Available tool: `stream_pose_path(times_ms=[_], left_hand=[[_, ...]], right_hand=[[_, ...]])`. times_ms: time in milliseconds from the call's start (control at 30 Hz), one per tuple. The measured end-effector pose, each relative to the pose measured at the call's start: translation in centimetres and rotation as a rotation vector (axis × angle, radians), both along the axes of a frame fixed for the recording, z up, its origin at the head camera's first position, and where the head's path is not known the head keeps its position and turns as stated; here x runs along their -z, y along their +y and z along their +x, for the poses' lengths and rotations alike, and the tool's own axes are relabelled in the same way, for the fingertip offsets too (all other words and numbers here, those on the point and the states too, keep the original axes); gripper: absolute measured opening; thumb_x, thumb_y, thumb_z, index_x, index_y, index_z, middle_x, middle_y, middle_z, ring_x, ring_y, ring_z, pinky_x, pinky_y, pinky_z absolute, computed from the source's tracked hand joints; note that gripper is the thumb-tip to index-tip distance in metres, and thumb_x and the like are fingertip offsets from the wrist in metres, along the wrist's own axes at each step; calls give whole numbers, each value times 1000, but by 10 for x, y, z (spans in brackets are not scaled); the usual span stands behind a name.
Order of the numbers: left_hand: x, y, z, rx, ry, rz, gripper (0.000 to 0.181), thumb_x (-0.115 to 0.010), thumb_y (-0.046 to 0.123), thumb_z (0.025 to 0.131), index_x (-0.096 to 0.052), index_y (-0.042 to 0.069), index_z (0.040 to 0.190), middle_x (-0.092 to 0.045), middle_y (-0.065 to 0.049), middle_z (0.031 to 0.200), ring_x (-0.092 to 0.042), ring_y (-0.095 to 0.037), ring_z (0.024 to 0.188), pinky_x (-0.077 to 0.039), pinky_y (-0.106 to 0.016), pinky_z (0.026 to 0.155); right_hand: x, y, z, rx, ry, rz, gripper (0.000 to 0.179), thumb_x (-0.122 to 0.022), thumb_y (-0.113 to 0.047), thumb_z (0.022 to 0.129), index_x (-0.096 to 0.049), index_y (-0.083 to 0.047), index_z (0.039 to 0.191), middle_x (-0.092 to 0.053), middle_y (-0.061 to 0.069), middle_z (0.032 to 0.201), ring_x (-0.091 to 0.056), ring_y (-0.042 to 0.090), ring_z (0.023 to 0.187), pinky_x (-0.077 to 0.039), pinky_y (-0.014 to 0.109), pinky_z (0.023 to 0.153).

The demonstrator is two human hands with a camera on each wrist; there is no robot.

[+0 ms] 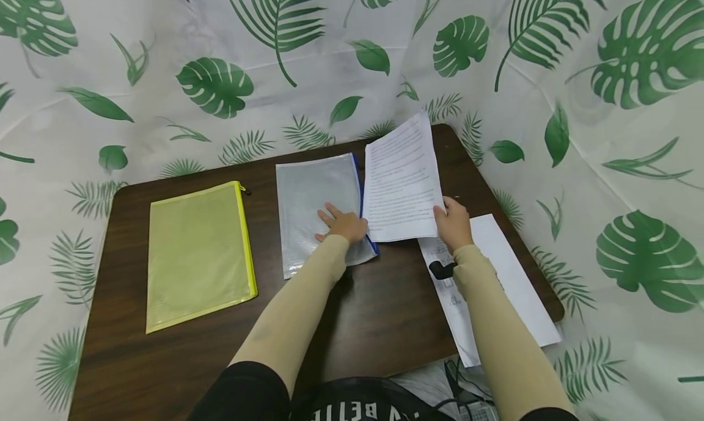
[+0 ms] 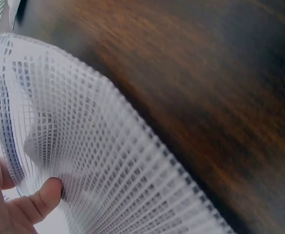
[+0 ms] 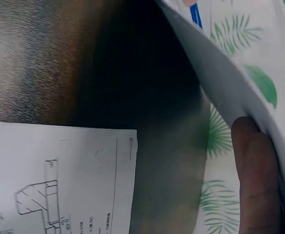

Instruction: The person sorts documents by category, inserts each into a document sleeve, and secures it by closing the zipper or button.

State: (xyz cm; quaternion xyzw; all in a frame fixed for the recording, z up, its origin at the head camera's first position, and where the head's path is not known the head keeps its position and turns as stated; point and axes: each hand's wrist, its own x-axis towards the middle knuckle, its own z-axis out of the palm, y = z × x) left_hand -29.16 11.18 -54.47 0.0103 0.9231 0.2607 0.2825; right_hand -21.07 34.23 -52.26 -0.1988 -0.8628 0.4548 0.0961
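Observation:
A clear mesh zipper pouch (image 1: 313, 183) with a blue zipper edge lies at the middle of the table. My left hand (image 1: 346, 225) is at its right side, some fingers spread over the top. In the left wrist view, a thumb and a finger (image 2: 45, 195) hold the mesh beside the blue edge, and the pouch bows upward there. My right hand (image 1: 455, 224) grips a sheaf of printed paper (image 1: 404, 183) by its lower right edge. The paper is raised, its left edge right beside the blue zipper. Whether any paper is inside the pouch cannot be told.
A yellow zipper pouch (image 1: 198, 256) lies on the left of the dark wooden table (image 1: 385, 311). Sheets with printed drawings (image 1: 511, 274) lie under my right forearm. A leaf-patterned sheet (image 1: 220, 30) hangs behind the table. Cables (image 1: 467, 384) show at the front edge.

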Motion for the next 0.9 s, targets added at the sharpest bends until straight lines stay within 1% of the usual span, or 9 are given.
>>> stream_pose_path(times_ms=[100, 200, 300, 433, 533, 633, 800, 900], left_hand=[[6, 1, -4, 2, -12, -11, 62, -34, 42, 104, -47, 7, 152, 32, -19, 162, 30, -44, 146, -5, -84, 104], [9, 2, -6, -5, -15, -5, 62, -33, 43, 104, -47, 5, 151, 32, -19, 162, 30, -44, 146, -5, -84, 104], [9, 2, -6, -19, 0, 8, 62, -32, 42, 105, -48, 3, 151, 28, -19, 163, 28, -45, 147, -5, -84, 104], [9, 1, -5, -23, 32, 9, 61, -31, 41, 106, -48, 4, 151, 21, -22, 165, 21, -47, 149, -8, -85, 102], [8, 1, -5, -25, 60, 18, 60, -30, 39, 106, -48, 4, 151, 13, -24, 167, 17, -49, 150, -11, -86, 101], [6, 0, -5, -16, 79, 36, 59, -30, 38, 107, -48, 2, 150, 8, -25, 167, 14, -49, 150, -13, -86, 100], [5, -2, -6, 2, 97, 43, 59, -29, 37, 106, -49, 2, 150, 6, -26, 167, 12, -50, 150, -15, -87, 99], [5, -4, -7, 10, 111, 36, 59, -29, 37, 106, -49, 3, 150, 4, -27, 167, 11, -51, 150, -16, -87, 98]], right_hand=[[-2, -4, 5, -14, -4, -3, 41, -47, -13, 106, -53, 4, 143, -63, 27, 130, -66, 37, 97, -54, 48, 82], [-3, -6, 9, -32, 18, -12, 41, -46, -12, 106, -52, 5, 143, -63, 28, 130, -66, 38, 96, -54, 48, 81], [-5, -8, 11, -58, 35, -10, 41, -45, -10, 106, -52, 7, 143, -63, 29, 129, -66, 37, 96, -54, 46, 80], [-4, -9, 13, -75, 18, -8, 40, -45, -9, 106, -53, 8, 141, -64, 29, 126, -67, 35, 93, -54, 39, 76], [-3, -7, 13, -76, 5, -9, 39, -46, -8, 106, -54, 8, 140, -65, 29, 123, -67, 34, 90, -52, 33, 71], [-2, -5, 11, -82, 4, -23, 39, -46, -8, 106, -55, 8, 140, -66, 28, 122, -66, 33, 88, -51, 29, 68], [-4, -5, 5, -108, 8, -29, 39, -46, -10, 106, -56, 7, 139, -67, 26, 122, -66, 32, 87, -52, 31, 68], [-5, -5, 4, -116, -14, -44, 39, -45, -11, 107, -55, 6, 140, -66, 26, 122, -66, 32, 87, -52, 32, 68]])
